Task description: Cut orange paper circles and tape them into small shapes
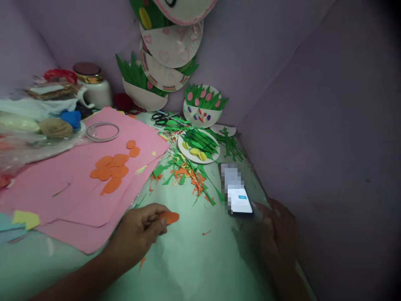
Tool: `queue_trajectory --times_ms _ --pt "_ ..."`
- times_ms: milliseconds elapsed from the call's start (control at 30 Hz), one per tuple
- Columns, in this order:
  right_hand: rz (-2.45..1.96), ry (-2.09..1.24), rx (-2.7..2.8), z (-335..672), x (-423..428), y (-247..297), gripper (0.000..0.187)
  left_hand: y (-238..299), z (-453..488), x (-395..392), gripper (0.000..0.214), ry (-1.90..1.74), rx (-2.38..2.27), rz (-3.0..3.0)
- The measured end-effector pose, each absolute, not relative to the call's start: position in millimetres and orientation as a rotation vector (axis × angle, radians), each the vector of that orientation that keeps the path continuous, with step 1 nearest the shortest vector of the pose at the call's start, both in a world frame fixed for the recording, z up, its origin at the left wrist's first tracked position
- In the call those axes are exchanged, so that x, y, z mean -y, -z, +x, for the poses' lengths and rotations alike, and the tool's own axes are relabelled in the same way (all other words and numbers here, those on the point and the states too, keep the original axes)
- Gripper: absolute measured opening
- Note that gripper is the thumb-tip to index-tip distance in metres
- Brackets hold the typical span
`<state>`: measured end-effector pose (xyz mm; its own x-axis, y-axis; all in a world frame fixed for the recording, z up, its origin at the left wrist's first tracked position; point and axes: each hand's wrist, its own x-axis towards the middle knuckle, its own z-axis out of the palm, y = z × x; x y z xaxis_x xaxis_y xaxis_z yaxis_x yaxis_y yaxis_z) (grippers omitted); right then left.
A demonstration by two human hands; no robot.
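My left hand [139,232] is closed in a pinch on an orange paper petal [169,217], low over the pale green table [188,263]. My right hand [277,234] rests at the table's right edge, a fingertip touching the lower corner of a lit phone [238,195] lying flat; its fingers look loosely curled in the dim light. Several more orange petals [112,167] lie on the pink paper sheets [62,184] to the left.
Green and orange paper scraps [184,171] litter the middle. A paper plate with green strips [198,145], scissors [160,118], a tape ring [102,131], a white jar [94,85] and bags of yarn [40,125] stand behind. Decorated plates [171,54] hang on the purple wall.
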<state>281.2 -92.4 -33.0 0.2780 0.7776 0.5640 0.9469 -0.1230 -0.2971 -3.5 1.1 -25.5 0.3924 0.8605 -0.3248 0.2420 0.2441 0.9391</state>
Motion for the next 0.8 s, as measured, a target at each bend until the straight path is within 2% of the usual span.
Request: queue_trajectory --times_ms 167,633,800 --pt "-2.036 0.327 1.695 306 91 45 0.044 26 -3 -2 0.022 -0.569 -1.140 1.356" --pt "-2.111 0.374 1.817 298 78 49 0.039 22 0 2 0.026 -0.595 -1.222 1.324" --pt "-2.035 0.383 1.702 301 80 46 0.039 20 -1 0 0.027 -0.634 -1.225 1.238"
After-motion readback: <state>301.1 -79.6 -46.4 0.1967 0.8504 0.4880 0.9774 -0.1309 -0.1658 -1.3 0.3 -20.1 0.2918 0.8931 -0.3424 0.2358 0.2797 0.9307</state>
